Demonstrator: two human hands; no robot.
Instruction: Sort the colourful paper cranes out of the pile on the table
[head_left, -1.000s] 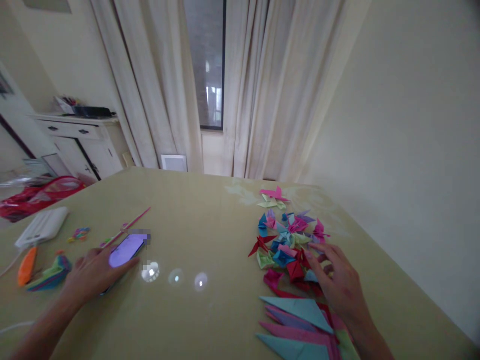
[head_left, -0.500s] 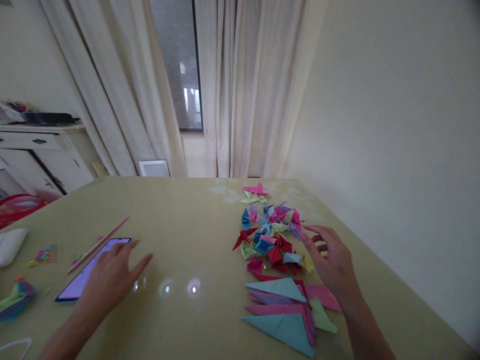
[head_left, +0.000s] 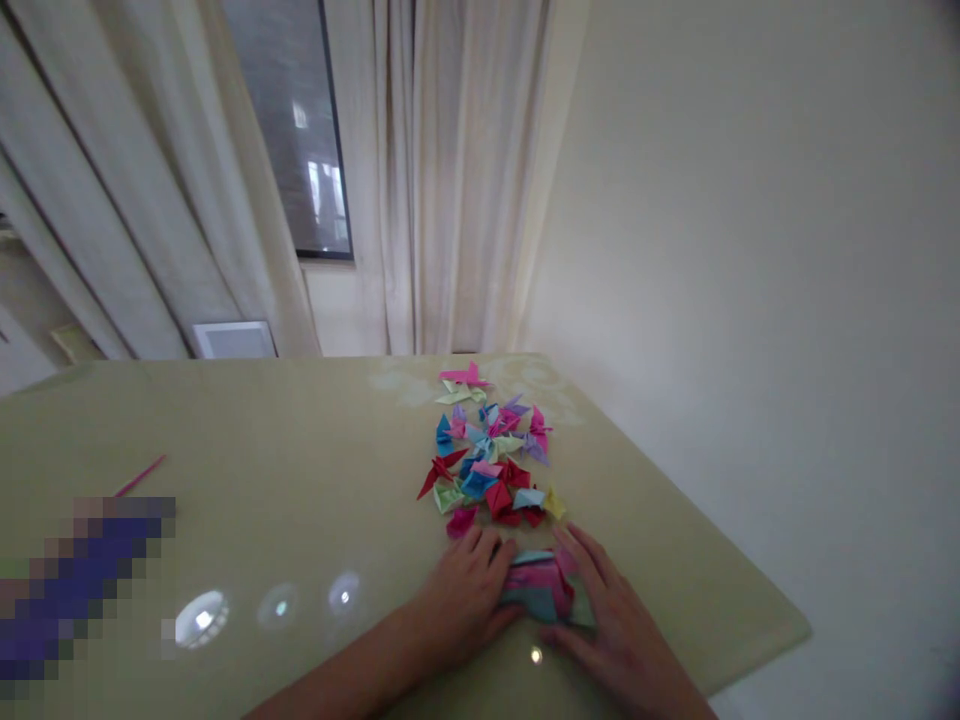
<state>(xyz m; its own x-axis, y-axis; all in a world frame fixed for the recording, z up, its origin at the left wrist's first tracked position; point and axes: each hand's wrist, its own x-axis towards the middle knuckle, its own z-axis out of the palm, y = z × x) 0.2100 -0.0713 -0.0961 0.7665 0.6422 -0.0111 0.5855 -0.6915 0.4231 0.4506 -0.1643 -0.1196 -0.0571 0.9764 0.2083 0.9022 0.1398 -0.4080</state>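
Observation:
A small stack of folded paper triangles (head_left: 541,587), pink, teal and purple, lies on the yellowish table (head_left: 300,450) near its front edge. My left hand (head_left: 461,597) presses against the stack's left side with its fingers laid flat. On the stack's right side my right hand (head_left: 607,620) cups it, fingers stretched along the paper. Just beyond the stack sits a heap of several small folded origami pieces (head_left: 487,460) in red, blue, pink, green and purple.
A pink stick (head_left: 139,476) lies at the far left, with a blurred purple patch (head_left: 75,590) below it. The table's right edge (head_left: 750,590) runs close to a plain wall. Curtains (head_left: 442,170) and a window (head_left: 289,130) stand behind the table.
My left hand left the phone and crossed to the paper triangles. My right hand came down from the origami heap. Both now squeeze the triangles into a stack. The view swung right.

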